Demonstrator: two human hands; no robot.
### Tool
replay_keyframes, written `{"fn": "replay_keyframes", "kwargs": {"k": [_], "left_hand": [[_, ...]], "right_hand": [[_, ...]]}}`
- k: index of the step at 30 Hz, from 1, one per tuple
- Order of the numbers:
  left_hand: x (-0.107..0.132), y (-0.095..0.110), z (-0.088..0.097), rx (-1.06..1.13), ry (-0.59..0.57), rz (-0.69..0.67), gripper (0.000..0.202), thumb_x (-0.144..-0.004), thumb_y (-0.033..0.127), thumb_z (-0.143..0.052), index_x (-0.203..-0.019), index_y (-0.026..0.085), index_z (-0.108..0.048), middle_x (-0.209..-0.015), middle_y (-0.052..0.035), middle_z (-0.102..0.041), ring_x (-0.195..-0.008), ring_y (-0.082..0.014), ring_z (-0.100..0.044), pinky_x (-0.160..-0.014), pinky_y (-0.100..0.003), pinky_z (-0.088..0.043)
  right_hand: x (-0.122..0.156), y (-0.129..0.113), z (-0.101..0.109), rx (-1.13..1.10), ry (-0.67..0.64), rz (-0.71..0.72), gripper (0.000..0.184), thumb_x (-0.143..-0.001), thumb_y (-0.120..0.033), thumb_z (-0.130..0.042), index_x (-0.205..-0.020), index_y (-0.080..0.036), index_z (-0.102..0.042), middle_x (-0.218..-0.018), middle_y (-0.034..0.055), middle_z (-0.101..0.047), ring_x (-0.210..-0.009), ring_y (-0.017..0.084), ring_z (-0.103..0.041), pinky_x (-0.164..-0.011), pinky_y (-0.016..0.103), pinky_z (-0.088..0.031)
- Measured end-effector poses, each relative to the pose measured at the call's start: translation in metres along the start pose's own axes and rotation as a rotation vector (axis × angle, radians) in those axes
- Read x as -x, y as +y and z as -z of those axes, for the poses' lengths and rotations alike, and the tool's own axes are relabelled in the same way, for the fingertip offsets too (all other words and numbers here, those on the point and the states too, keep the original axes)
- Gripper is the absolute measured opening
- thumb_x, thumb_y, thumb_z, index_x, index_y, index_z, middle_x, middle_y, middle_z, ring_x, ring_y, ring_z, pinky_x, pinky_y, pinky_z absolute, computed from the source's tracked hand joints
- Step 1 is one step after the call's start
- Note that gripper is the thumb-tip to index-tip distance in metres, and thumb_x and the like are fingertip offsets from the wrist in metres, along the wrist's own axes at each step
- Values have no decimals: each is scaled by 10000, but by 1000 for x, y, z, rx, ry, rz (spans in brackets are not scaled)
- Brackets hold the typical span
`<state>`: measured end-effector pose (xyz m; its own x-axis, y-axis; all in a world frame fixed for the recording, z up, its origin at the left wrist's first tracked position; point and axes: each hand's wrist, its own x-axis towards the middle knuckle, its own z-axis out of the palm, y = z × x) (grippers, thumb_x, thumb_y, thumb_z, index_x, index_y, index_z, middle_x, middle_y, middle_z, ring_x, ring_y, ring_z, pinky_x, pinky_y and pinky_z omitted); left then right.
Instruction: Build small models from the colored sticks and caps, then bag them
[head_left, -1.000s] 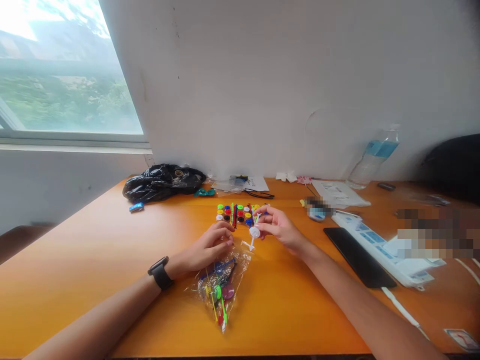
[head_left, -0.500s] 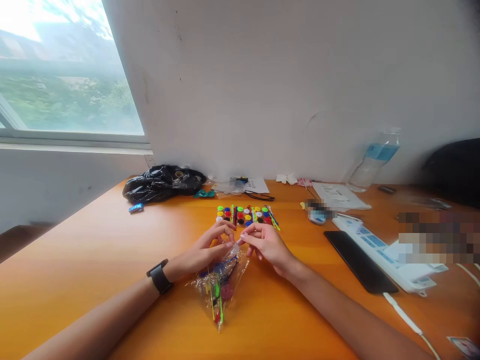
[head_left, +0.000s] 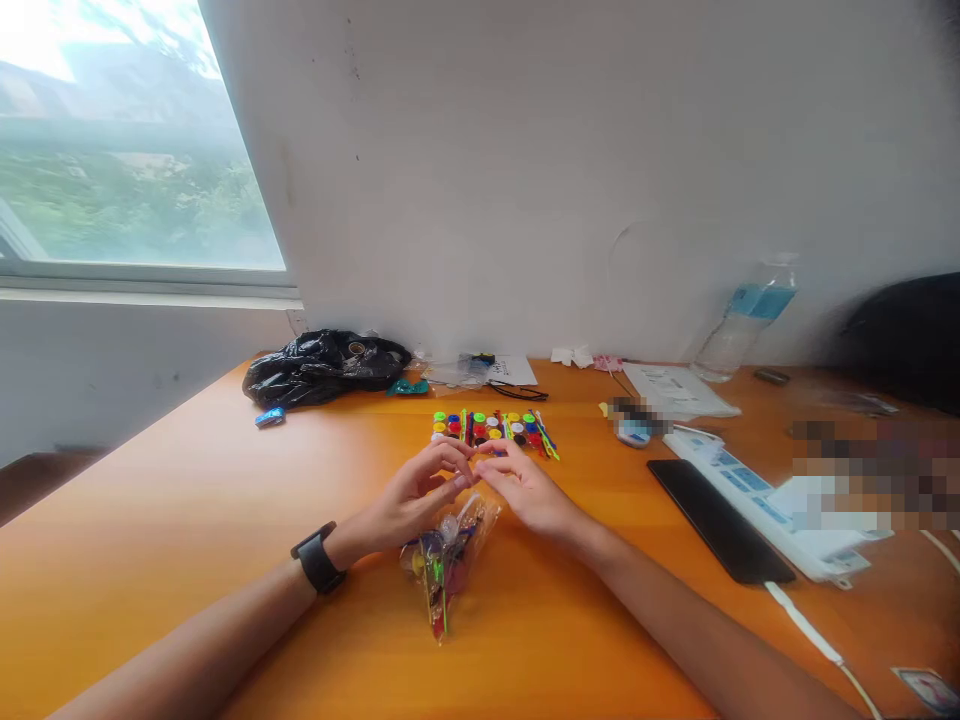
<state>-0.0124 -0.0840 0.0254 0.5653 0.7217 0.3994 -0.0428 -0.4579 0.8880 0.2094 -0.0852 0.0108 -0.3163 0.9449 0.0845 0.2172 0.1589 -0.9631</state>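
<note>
A clear plastic bag (head_left: 448, 575) lies on the table just below my hands. Inside it are yellow, purple and red pieces and thin green sticks. Above the bag's top, the fingertips of my two hands come close together. My left hand (head_left: 420, 495), with a dark band on its wrist, has curved fingers set apart from the thumb. Opposite it, my right hand (head_left: 529, 490) has its fingers bent and slightly spread. I see nothing held in either hand. Just beyond them, partly covered by my fingers, are rows of coloured round pieces (head_left: 493, 422) and small sticks (head_left: 547, 435).
A black plastic bag (head_left: 322, 368) and a small blue packet (head_left: 270, 418) lie at the back left. To the right are a black phone (head_left: 718, 520) on a white cable, a white power strip (head_left: 750, 490) and a clear bottle (head_left: 739, 330) leaning against the wall.
The fingers have come off the bag's gathered top, and the bag has sunk and folded up on the table. Both hands stay nearly in place, with their fingertips nearer each other.
</note>
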Motion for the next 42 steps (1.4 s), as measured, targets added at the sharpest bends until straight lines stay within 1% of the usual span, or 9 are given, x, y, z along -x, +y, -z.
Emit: {"fn": "replay_keyframes", "kwargs": {"k": [6, 9, 11, 14, 17, 20, 24, 37, 42], "left_hand": [[1, -2, -5, 73, 189, -108, 138, -1063, 334, -623, -1150, 230, -642, -1302, -110, -584, -1226, -226, -578, -1007, -342, -537], [4, -2, -6, 194, 165, 35, 599, -992, 333, -740, -1499, 367, -423, -1413, -105, -561, -1118, -198, -647, -944, -359, -582], [5, -3, -5, 271, 78, 178, 755, -938, 357, -806, -1559, 360, -378, -1398, -124, -608, -1085, -218, -689, -908, -376, -602], [4, -1, -5, 297, -63, 323, 493, -889, 407, -846, -1293, 181, -676, -1191, -143, -743, -1058, -272, -737, -919, -398, -603], [3, 4, -6, 230, -14, 299, 347, -908, 429, -821, -1083, 136, -759, -1097, -142, -787, -1046, -289, -756, -966, -426, -594], [2, 9, -6, 173, 34, 211, 351, -920, 401, -810, -1176, 165, -757, -1228, -145, -762, -1141, -305, -732, -1035, -463, -576], [2, 10, -4, 104, 71, 167, 501, -873, 360, -858, -1335, 238, -706, -1396, -111, -692, -1312, -312, -646, -1143, -462, -515], [4, 3, -4, -54, 156, 189, 391, -1014, 509, -658, -993, 165, -844, -1022, -99, -824, -976, -251, -753, -928, -356, -596], [4, 5, -2, -47, 164, 186, 370, -957, 504, -736, -1062, 164, -838, -1111, -112, -813, -1034, -263, -744, -903, -336, -600]], "right_hand": [[2, -21, 16, -130, -60, 148, 366, -786, -470, -901, -925, -190, -709, -1236, 84, -618, -925, 177, -664, -868, 344, -577], [5, -28, 20, -159, -12, 235, 273, -832, -375, -876, -842, -194, -672, -1156, 76, -668, -1032, 205, -681, -938, 353, -574], [6, -32, 23, -213, 27, 250, 253, -846, -355, -866, -877, -209, -662, -1097, 58, -688, -984, 193, -704, -929, 357, -586], [6, -34, 28, -293, 139, 282, 381, -829, -323, -885, -1125, -267, -652, -1058, 24, -696, -969, 187, -723, -956, 373, -590], [4, -32, 32, -204, 157, 271, 462, -823, -333, -890, -1218, -262, -661, -1026, 33, -723, -946, 193, -719, -952, 378, -583], [4, -32, 32, -69, 117, 262, 224, -883, -394, -831, -951, -197, -749, -926, 57, -742, -882, 196, -699, -882, 355, -574], [10, -40, 27, -61, 59, 240, 231, -910, -417, -800, -893, -193, -747, -879, 41, -716, -796, 175, -663, -731, 302, -548], [4, -33, 26, -36, 91, 253, 251, -907, -437, -790, -871, -193, -744, -866, 42, -707, -828, 188, -646, -784, 320, -527], [4, -34, 30, 28, 73, 225, 263, -915, -445, -776, -855, -189, -759, -865, 47, -719, -816, 186, -641, -761, 312, -508]]}}
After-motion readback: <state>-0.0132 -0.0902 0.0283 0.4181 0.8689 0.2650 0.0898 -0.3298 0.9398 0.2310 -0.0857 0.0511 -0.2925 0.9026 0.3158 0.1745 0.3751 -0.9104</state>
